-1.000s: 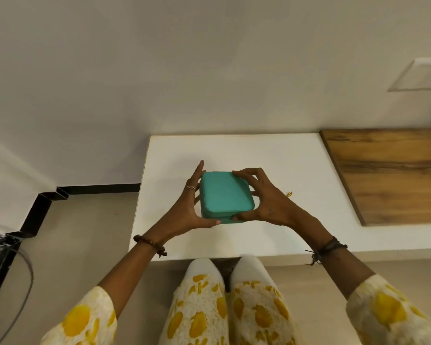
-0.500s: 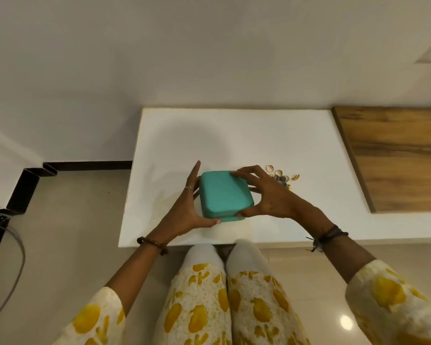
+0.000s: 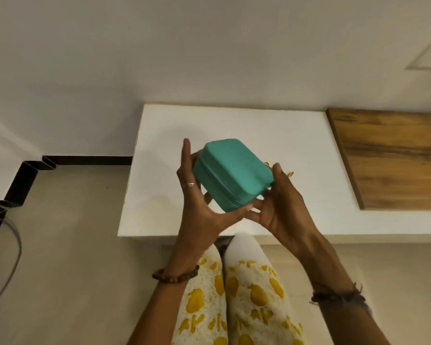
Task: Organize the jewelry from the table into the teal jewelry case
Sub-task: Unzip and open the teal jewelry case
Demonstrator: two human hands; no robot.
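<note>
I have the teal jewelry case point(image 3: 232, 174) lifted off the white surface point(image 3: 234, 125), at the centre of the frame, tilted so one corner points down toward my lap and the zipper seam along its side faces me. I hold it that way, I judge, because the case is closed and I need to find where the zip starts before any jewelry can go in.

My left hand point(image 3: 197, 195) cradles the case's left side: the fingers run up along that wall, one finger standing straight above the top edge, and the thumb comes under the lower corner. My right hand point(image 3: 276, 202) takes the opposite side, fingers wrapped behind and beneath, thumb up against the right edge. Both grips are closed on the case, neither tightly. With two hands at opposite sides I can turn it freely without it slipping.

The jewelry point(image 3: 290, 173) is mostly hidden behind my right hand; only small gold bits show on the surface just right of centre. A wooden panel point(image 3: 388, 155) lies at the right of the frame. Nothing is sorted yet, as far as I can judge.
</note>
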